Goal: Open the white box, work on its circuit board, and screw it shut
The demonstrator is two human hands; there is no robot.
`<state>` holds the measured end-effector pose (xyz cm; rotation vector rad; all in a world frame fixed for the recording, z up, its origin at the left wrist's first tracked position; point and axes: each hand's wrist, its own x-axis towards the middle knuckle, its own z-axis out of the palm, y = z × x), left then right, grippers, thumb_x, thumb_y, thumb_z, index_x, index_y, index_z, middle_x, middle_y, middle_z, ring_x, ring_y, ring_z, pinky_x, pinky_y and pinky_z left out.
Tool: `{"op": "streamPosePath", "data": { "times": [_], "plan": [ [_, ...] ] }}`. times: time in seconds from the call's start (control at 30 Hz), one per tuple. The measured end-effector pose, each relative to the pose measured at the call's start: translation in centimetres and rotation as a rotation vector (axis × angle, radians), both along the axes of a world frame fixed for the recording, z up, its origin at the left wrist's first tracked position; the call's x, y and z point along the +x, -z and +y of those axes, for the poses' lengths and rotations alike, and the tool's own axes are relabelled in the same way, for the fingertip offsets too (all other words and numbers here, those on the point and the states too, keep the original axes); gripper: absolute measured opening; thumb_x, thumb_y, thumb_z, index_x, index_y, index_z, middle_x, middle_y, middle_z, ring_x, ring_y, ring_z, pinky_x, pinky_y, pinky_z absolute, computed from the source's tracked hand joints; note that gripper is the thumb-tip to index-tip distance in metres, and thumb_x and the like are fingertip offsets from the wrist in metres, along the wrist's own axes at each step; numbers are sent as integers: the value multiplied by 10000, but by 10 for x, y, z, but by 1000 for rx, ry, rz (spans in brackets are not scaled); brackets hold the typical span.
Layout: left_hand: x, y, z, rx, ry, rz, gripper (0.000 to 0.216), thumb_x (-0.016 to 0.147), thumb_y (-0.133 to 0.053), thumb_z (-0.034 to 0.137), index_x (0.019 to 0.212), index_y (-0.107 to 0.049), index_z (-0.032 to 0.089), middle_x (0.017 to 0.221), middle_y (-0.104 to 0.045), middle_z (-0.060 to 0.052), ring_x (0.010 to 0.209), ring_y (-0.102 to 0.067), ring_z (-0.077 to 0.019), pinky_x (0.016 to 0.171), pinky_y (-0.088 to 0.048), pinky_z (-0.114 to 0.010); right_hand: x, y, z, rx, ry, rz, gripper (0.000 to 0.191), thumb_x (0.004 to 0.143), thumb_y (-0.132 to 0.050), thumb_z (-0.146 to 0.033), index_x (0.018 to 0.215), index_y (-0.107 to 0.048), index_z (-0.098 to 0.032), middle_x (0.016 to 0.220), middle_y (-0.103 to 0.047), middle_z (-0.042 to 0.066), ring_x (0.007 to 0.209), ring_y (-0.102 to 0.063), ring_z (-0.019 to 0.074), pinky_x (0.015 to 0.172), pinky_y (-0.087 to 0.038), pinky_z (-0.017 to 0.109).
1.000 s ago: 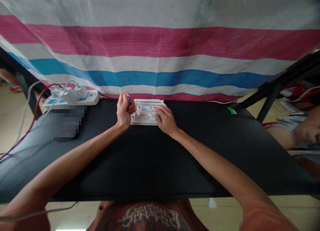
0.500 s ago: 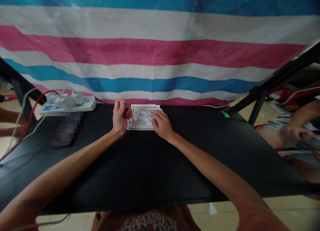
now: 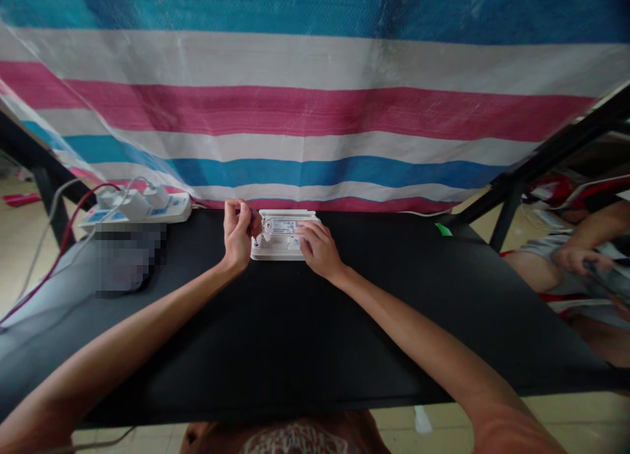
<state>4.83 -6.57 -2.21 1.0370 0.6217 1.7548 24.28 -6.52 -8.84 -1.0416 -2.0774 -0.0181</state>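
A white plastic device [image 3: 278, 247] with a printed label and a grid of vent holes lies flat on the black table. My left hand [image 3: 238, 234] is closed in a fist at its left edge, around a small dark thing that is mostly hidden by the fingers. Over the device's right part lies my right hand [image 3: 321, 249], its fingers extended across the label and its thumb apart, lower down. That hand covers the right end of the device.
A white power strip [image 3: 177, 208] with plugs and cables stands at the back left of the table [image 3: 295, 336], near a blurred-out dark object [image 3: 130, 260]. A small green scrap [image 3: 443, 229] lies at the right. Striped sheeting [image 3: 305, 113] hangs behind; another person's hand [image 3: 575, 256] shows at far right.
The view has tilted slightly, so the table sits a little lower. My left fist has turned slightly at the device's left edge; my right hand stays on the device.
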Motion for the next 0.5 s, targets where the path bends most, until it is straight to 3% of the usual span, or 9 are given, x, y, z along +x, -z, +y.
{"op": "streamPosePath", "data": {
  "times": [0.27,0.4,0.5],
  "plan": [
    [-4,2,3,-52,-9,53,416,890,-610,530,689,-489,186,475,-387,64,400,-325,-64,384,-242,-183,0,0,0,-10,-3,0,255,952,-428,-224,1075,-647,-185,1208,-662,131,1195,-566,261,1032,-452,471],
    [-3,1,0,-26,23,-20,341,816,-730,418,822,-450,223,527,-398,100,420,-309,-55,407,-235,-154,1,0,1,-6,-6,-8,251,948,-440,-210,1082,-649,-180,1208,-659,134,1194,-569,263,1033,-449,456],
    [-2,2,-1,-10,-27,-11,351,792,-768,369,857,-451,233,548,-443,99,444,-368,-63,424,-276,-157,1,-1,1,-2,-4,-2,248,945,-441,-207,1068,-656,-191,1198,-665,126,1185,-574,259,1035,-451,454]
  ]
}}
